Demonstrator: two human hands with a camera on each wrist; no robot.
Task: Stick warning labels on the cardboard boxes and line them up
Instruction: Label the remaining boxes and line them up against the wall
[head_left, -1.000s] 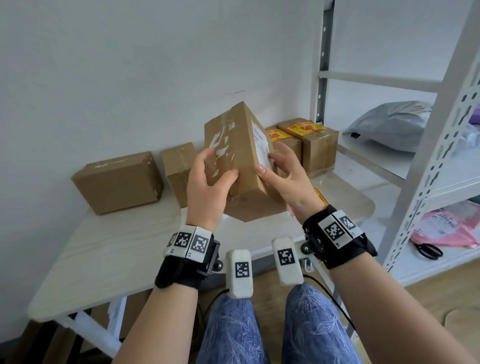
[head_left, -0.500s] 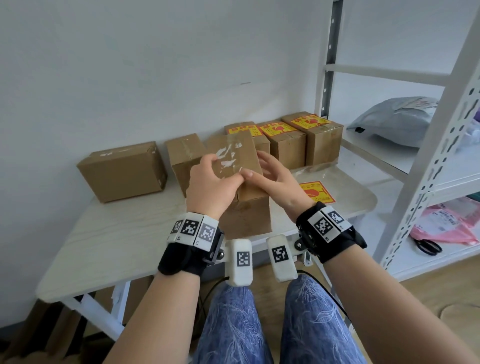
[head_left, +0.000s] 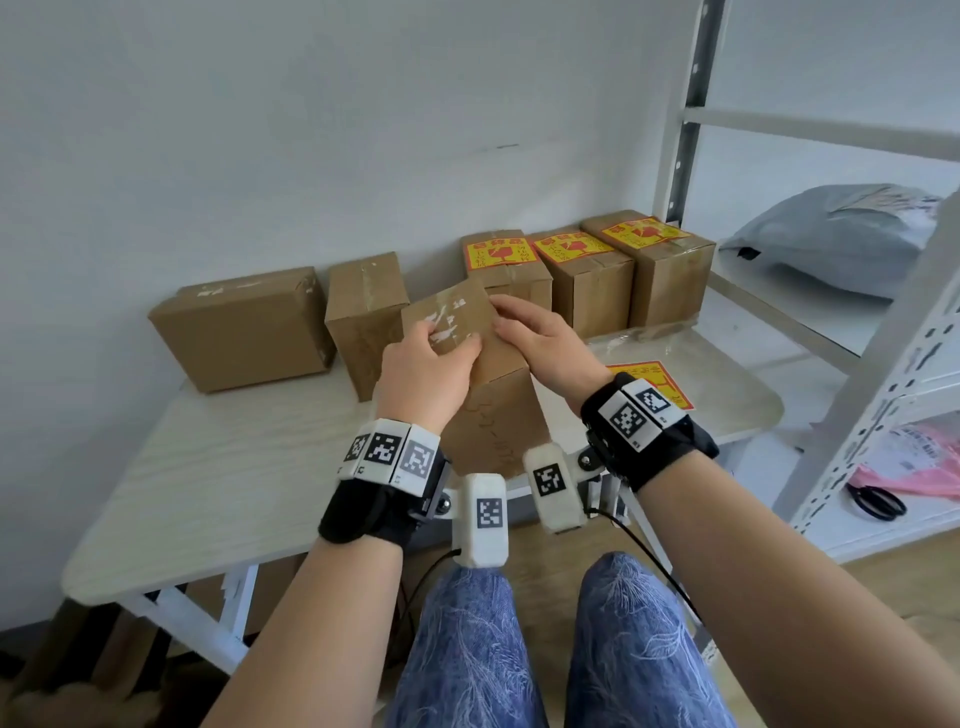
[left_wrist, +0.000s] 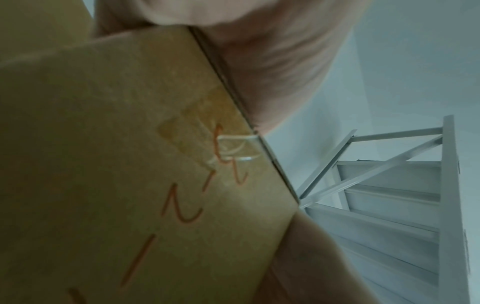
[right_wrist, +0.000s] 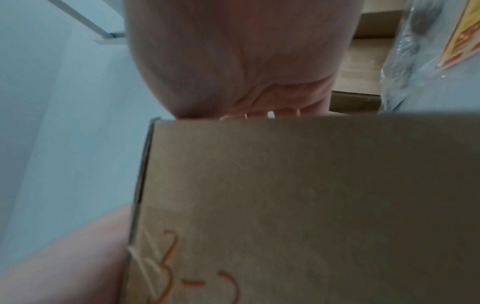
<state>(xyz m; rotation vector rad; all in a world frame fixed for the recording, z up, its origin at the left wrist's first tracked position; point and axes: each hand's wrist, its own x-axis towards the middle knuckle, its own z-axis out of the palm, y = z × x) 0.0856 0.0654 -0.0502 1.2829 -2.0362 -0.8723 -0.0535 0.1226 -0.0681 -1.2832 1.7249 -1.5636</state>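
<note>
A plain cardboard box (head_left: 493, 410) with torn tape on its top stands upright near the table's front edge. My left hand (head_left: 428, 366) grips its top left corner, fingers curled over the top. My right hand (head_left: 537, 338) holds the top right edge. The left wrist view shows the box's side (left_wrist: 130, 164) with orange handwriting; the right wrist view shows the box (right_wrist: 285, 205) close up. Three boxes with yellow-red warning labels (head_left: 571, 247) stand in a row at the back right. A loose warning label (head_left: 670, 387) lies on the table beside my right wrist.
Two unlabelled boxes, a wide one (head_left: 244, 325) and a narrow one (head_left: 363, 296), stand against the wall at the back left. The pale wooden table (head_left: 218, 483) ends just before my knees. A white metal shelf (head_left: 878, 332) on the right holds a grey bag (head_left: 831, 239) and scissors (head_left: 875, 501).
The box was raised and tilted between my hands; it has come down and now stands upright on the table, with both hands on its top.
</note>
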